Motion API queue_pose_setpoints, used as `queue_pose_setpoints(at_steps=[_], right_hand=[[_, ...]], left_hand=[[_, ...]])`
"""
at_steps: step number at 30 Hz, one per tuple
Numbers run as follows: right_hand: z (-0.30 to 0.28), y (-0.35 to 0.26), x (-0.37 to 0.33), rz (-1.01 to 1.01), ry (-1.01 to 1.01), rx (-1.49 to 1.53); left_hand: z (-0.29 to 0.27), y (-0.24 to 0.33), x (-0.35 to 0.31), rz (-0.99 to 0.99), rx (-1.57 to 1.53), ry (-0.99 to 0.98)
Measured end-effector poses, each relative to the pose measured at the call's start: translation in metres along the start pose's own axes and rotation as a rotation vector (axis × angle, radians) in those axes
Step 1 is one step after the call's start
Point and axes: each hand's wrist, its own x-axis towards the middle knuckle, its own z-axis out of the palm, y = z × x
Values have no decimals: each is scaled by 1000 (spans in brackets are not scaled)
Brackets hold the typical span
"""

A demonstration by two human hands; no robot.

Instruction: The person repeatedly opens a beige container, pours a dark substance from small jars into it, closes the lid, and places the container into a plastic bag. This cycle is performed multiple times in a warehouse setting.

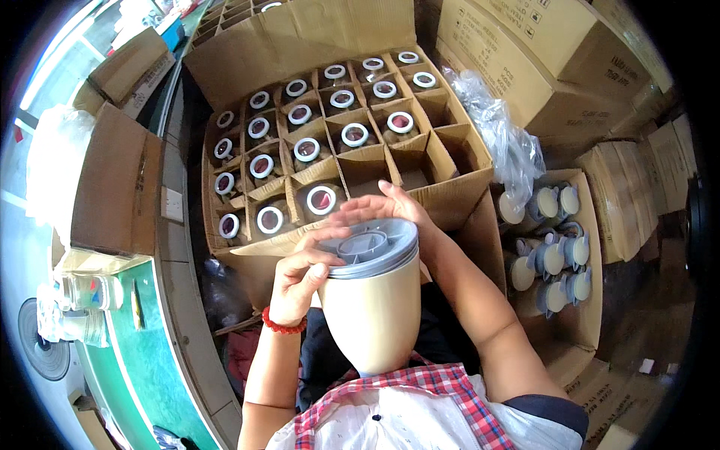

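Note:
A cream jug-shaped body point(373, 315) stands between my forearms, its narrow end against my checked apron and its wide end up. A grey ribbed round base point(367, 247) covers the wide end. My left hand point(298, 274) grips the left edge of this base, thumb and curled fingers at the rim. Behind the far rim, my right hand point(390, 206) has its fingers stretched out, and its palm seems to rest on the edge. Whether a handle sits on the hidden side of the body, I cannot tell.
Ahead, a large divided carton point(442, 196) holds several round vessels with white rings. A carton point(592, 300) of cream and grey-blue jugs stands right, beside crumpled clear plastic point(502, 127). Closed cartons point(532, 67) are stacked behind. At left is a green-topped table point(154, 337).

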Motion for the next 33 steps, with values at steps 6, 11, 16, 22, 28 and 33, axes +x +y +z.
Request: queue_pose_setpoints(at_steps=[6, 11, 16, 22, 28, 33], right_hand=[[-8, 1, -12, 42, 20, -164], [30, -3, -49, -145, 186, -857], [86, -21, -66, -252, 254, -1546], [-7, -25, -19, -44, 345, -580], [-7, 4, -16, 173, 28, -308], [73, -27, -72, -89, 177, -1446]], left_hand=[[-2, -7, -3, -68, -78, 10], [-17, -42, -11, -101, -452, 45], [-29, -56, -16, -289, -499, 34], [11, 38, 22, 8, 453, 39], [21, 36, 14, 128, 603, -137], [-22, -34, -34, -155, -545, 129]])
